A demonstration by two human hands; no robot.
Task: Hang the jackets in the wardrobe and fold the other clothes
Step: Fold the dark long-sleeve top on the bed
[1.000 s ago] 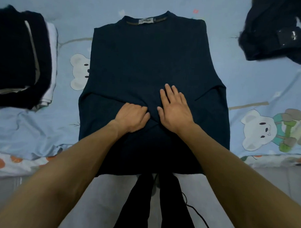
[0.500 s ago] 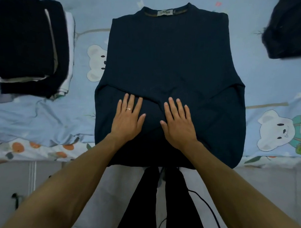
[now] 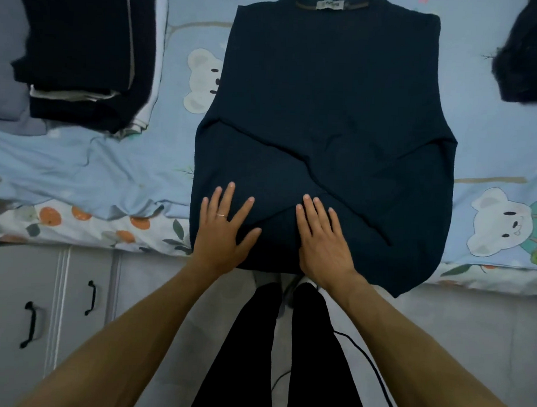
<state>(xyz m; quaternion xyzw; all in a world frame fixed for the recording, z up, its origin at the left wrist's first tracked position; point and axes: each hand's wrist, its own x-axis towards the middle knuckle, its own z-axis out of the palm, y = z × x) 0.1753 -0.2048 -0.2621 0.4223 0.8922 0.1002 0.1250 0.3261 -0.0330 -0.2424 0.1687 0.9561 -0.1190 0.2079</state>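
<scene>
Head view, looking down over a bed dressed in a pale blue sheet printed with bears and oranges. A dark navy sweater lies flat on the sheet in the middle, neck and label at the far end, hem at the near edge of the bed and hanging slightly over it. Both sleeves are folded in across the lower body of the sweater, making diagonal creases that meet near the centre.

The left hand rests palm down on the lower left part of the sweater, its fingers straight and spread, gripping nothing; a thin ring sits on one of them. The right hand lies flat just beside it, on the lower middle of the sweater where the sleeve folds cross, fingers straight and close together, also holding nothing. The two hands are near each other but apart.

At the far left of the bed sits a stack of folded dark clothes with pale layers showing at its edges. At the far right edge lies a dark garment in a heap, partly cut off by the frame. Below the bed on the left is a white cabinet with black handles. The person's dark-trousered legs stand against the bed, and a black cable trails on the floor beside them.
</scene>
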